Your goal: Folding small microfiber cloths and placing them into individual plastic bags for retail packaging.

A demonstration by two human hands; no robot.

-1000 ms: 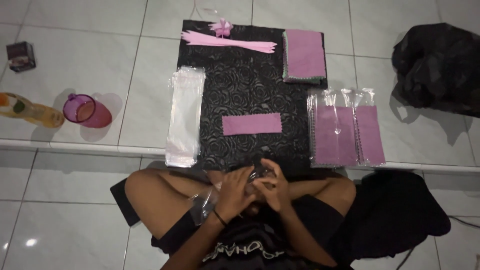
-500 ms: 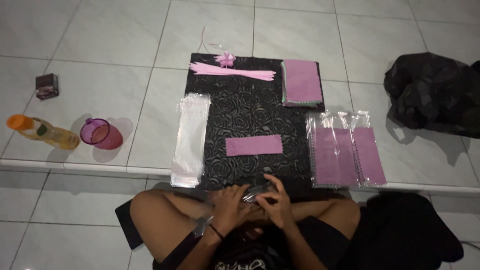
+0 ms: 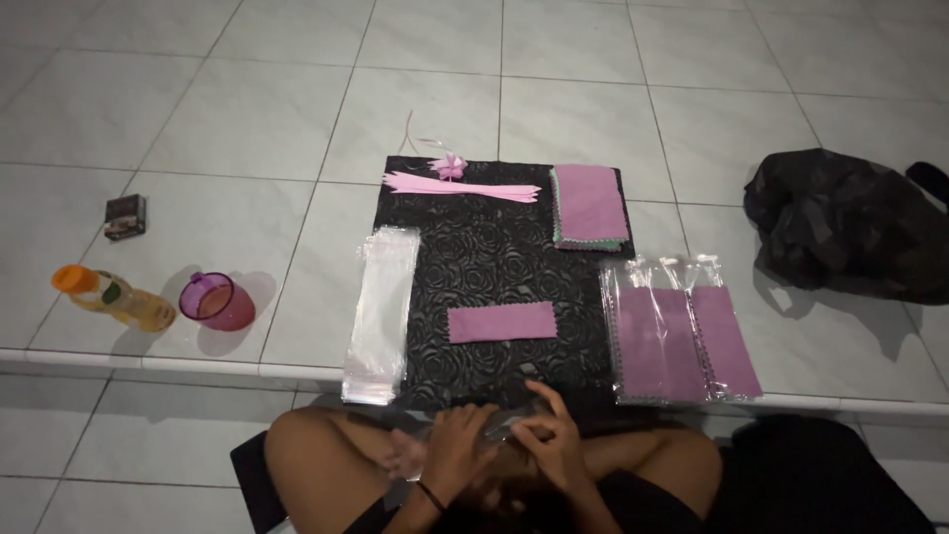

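Note:
My left hand (image 3: 455,447) and my right hand (image 3: 551,438) meet over my lap, both pinching a clear plastic sleeve (image 3: 499,423) at the near edge of a black rose-patterned mat (image 3: 494,252). A folded purple cloth (image 3: 501,322) lies on the mat just beyond my hands. A stack of clear plastic sleeves (image 3: 379,311) lies along the mat's left side. Several purple cloths packed in clear sleeves (image 3: 677,331) lie on the right.
A pile of purple cloths (image 3: 589,205) sits at the mat's far right, pink ribbon strips and a bow (image 3: 457,180) at its far edge. On the tiles to the left are a purple cup (image 3: 215,301), an orange-capped bottle (image 3: 111,297) and a small dark box (image 3: 126,216). A black bag (image 3: 848,222) lies right.
The view has tilted upward, so the mat and my hands sit lower in the frame. My hands stay together on the clear sleeve with small finger movements.

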